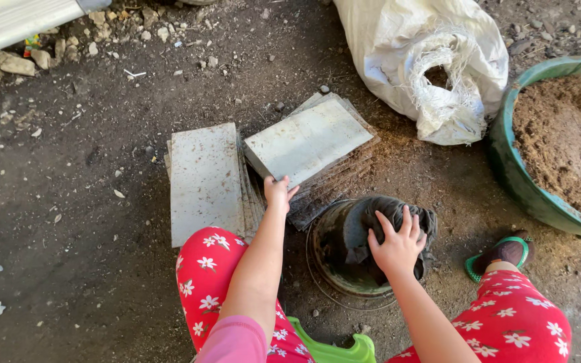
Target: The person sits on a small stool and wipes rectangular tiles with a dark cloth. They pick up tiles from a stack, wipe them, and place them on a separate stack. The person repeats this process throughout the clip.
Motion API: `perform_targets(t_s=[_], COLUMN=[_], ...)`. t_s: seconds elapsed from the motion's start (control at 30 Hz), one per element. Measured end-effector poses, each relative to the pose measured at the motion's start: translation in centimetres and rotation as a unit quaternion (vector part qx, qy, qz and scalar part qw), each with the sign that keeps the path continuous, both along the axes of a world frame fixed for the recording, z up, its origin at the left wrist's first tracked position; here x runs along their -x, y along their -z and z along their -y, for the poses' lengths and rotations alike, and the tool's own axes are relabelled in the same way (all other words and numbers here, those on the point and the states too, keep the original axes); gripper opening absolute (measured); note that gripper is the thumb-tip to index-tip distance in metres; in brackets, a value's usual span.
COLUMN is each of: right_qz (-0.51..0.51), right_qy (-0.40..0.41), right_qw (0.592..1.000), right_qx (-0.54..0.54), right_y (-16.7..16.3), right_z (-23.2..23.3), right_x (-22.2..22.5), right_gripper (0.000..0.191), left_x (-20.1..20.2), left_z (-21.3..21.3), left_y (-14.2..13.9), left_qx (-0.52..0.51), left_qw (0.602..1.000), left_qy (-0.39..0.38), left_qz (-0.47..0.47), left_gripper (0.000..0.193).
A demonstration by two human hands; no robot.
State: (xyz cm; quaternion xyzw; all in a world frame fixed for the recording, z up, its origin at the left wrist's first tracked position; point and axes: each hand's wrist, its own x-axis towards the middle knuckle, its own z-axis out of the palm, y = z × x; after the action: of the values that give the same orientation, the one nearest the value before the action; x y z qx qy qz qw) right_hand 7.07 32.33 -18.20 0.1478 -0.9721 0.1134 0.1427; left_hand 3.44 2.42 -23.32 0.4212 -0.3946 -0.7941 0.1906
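Observation:
My left hand (278, 193) reaches forward and its fingers rest on the near edge of a stack of grey flat sheets (309, 140) lying on the dirt. A second stack of the same grey sheets (204, 181) lies just left of it. My right hand (398, 243) presses down, fingers spread, on a dark cloth (379, 214) bunched inside a small round pot (334, 269) on the ground between my knees.
A large green tub (516, 181) full of brown soil stands at the right. A white woven sack (425, 60) lies behind the pot. My red flowered trousers (203, 275) and a green sandal (506, 252) frame the pot. Stones (13, 64) lie at top left.

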Motion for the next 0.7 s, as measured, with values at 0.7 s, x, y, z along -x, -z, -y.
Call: perform_targets(t_s=[0.7], right_qz=[0.036], right_qy=[-0.001], right_qw=[0.999], right_qx=[0.035], right_y=[-0.7], right_z=[-1.9], right_x=[-0.4], right_gripper=[0.053], left_x=[2.1], left_z=[2.9], left_y=[-25.3], left_qx=[0.745], left_qw=[0.666], left_qy=[0.029], left_qz=[0.029], left_gripper=[0.018])
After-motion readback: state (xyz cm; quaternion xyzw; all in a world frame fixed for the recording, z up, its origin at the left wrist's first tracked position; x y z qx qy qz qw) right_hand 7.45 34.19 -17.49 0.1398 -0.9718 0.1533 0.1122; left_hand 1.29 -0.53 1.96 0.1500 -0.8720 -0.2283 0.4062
